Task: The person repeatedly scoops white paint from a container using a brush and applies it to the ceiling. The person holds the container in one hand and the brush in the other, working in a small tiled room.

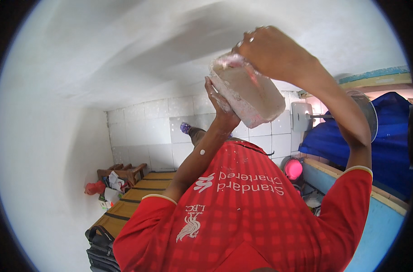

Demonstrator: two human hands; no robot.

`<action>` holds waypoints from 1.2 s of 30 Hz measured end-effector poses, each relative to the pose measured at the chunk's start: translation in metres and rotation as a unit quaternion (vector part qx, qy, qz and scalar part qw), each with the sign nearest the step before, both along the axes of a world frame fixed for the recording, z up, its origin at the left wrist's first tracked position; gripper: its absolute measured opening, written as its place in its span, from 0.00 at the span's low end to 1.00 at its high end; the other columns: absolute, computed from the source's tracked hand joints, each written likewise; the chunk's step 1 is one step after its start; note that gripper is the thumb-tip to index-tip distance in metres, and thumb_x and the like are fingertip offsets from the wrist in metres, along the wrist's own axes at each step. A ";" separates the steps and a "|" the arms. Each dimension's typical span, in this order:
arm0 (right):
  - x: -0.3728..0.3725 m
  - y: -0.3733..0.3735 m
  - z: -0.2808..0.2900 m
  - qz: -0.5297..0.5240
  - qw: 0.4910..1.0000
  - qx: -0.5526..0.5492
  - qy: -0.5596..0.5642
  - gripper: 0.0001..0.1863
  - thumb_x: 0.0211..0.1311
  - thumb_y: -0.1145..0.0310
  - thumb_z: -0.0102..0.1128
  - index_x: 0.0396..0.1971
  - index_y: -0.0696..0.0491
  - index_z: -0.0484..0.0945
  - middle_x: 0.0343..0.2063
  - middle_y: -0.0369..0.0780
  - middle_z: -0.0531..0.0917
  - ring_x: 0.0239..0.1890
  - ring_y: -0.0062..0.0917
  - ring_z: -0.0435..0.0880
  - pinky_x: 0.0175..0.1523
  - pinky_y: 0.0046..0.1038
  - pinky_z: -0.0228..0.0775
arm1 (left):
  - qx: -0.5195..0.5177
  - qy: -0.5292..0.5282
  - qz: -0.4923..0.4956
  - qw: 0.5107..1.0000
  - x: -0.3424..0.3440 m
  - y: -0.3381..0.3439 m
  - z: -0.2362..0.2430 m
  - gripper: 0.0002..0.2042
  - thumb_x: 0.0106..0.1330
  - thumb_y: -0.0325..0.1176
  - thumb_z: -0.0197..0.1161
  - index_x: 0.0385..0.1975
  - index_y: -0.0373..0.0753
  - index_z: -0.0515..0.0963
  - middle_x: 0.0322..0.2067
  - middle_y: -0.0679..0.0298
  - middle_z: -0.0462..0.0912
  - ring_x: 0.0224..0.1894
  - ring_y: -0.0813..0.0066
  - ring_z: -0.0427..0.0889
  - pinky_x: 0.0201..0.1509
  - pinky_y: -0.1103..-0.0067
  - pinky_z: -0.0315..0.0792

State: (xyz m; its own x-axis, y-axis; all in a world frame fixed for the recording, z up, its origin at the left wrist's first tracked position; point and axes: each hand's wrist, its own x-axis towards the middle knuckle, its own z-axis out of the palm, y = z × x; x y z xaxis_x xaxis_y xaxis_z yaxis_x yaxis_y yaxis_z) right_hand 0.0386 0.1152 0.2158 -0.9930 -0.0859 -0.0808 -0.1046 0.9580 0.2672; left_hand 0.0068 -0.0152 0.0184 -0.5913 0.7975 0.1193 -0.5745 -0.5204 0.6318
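White plastered walls surround both hands (242, 72) gripping a paint-smeared tub (249, 93), near a fan (367, 113).

A rectangular plastic tub (254, 97), translucent and smeared white and pink, was held high against the pale ceiling. At far left, on the wooden bench (138, 192), lay what seemed to be crumpled white wrappers (112, 187) beside a red bag (95, 187).

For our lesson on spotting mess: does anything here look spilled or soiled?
Yes. The rectangular tub, held tilted by the left hand and right hand, is smeared all over with whitish paste. White flecks dot both hands, and a white blob sits on the left forearm.
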 end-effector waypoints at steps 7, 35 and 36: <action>0.014 0.002 0.001 -0.106 0.982 -0.116 0.103 0.18 0.53 0.71 0.63 0.46 0.58 0.81 0.34 0.48 0.85 0.41 0.44 0.83 0.52 0.41 0.73 | -0.106 0.285 0.289 0.908 0.001 0.018 -0.072 0.42 0.70 0.54 0.57 0.72 0.45 0.36 0.67 0.48 0.51 0.70 0.55 0.57 0.70 0.58 0.57; 0.027 0.005 0.009 -0.204 0.958 -0.130 0.156 0.13 0.57 0.69 0.63 0.40 0.59 0.82 0.33 0.54 0.84 0.41 0.50 0.80 0.52 0.45 0.70 | -0.113 0.349 0.415 0.833 -0.023 0.047 -0.024 0.44 0.61 0.48 0.70 0.69 0.38 0.49 0.61 0.56 0.62 0.65 0.64 0.66 0.63 0.65 0.67; 0.024 0.005 0.007 -0.202 0.957 -0.129 0.162 0.13 0.57 0.70 0.63 0.41 0.59 0.82 0.33 0.53 0.84 0.41 0.50 0.80 0.52 0.45 0.70 | -0.127 0.376 0.403 0.825 -0.023 0.046 -0.021 0.46 0.63 0.49 0.67 0.70 0.37 0.42 0.62 0.53 0.58 0.67 0.61 0.63 0.66 0.62 0.63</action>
